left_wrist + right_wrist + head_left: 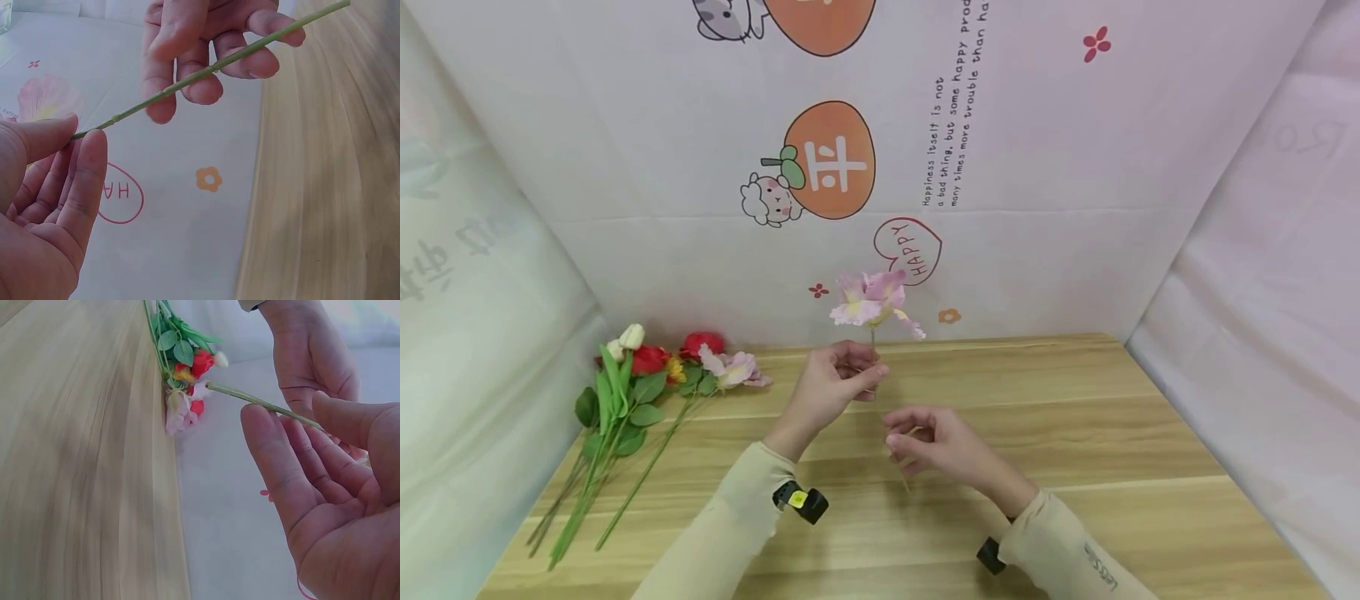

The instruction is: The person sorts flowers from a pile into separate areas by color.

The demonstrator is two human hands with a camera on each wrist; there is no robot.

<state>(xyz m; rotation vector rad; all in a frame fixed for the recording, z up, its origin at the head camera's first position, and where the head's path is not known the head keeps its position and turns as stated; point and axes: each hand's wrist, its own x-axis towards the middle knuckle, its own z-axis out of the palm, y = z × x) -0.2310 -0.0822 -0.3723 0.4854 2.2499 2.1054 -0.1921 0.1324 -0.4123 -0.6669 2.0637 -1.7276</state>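
Observation:
A pale pink artificial iris (868, 302) stands upright near the middle, its bloom above my left hand (829, 385). That hand pinches its thin green stem (212, 69) between thumb and fingers, close below the bloom. Lower along the stem is my right hand (946, 443), fingers loosely bent around it. In the right wrist view the right thumb and index finger (265, 447) stand apart, with the stem (256, 400) running past the fingertips. The stem's lower end sticks out free beyond the right hand.
At the left of the wooden table (1075, 400) lie several artificial flowers: white tulips (632, 337), red roses (702, 342), a small yellow bloom (676, 371) and another pink iris (735, 369). A white printed cloth (1037, 167) hangs behind, with more cloth at both sides.

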